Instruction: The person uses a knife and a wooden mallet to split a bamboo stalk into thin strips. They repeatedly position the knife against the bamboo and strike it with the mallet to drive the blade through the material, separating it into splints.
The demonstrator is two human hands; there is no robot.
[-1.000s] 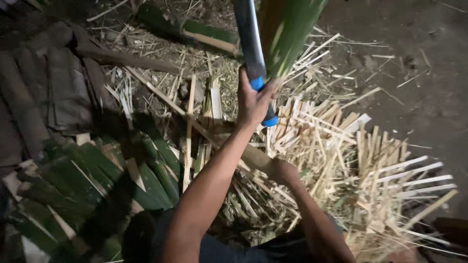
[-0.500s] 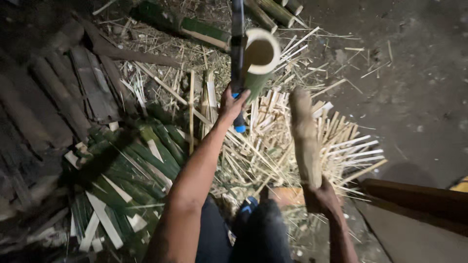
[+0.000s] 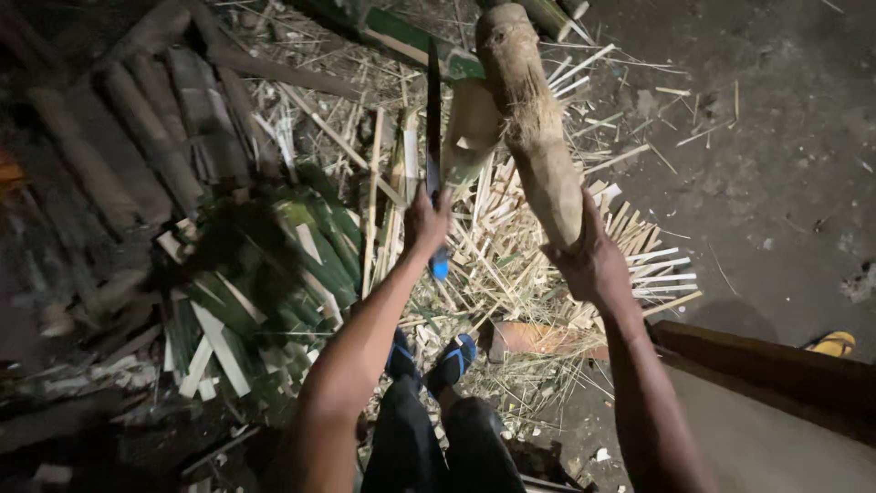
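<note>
free: bare dirt ground [image 3: 785,164] at 2 o'clock | blocked: split bamboo strips [image 3: 511,246] at 12, green bamboo pile [image 3: 274,265] at 9

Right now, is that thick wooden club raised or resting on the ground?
Raised. The right hand grips the wooden club at its lower end, lifting it clear of the bamboo splints beneath.

Rough fibrous wood club [image 3: 534,128], dark metal blade [image 3: 433,119] w/ blue plastic grip, pale matt split-bamboo strips [image 3: 511,246].
</note>
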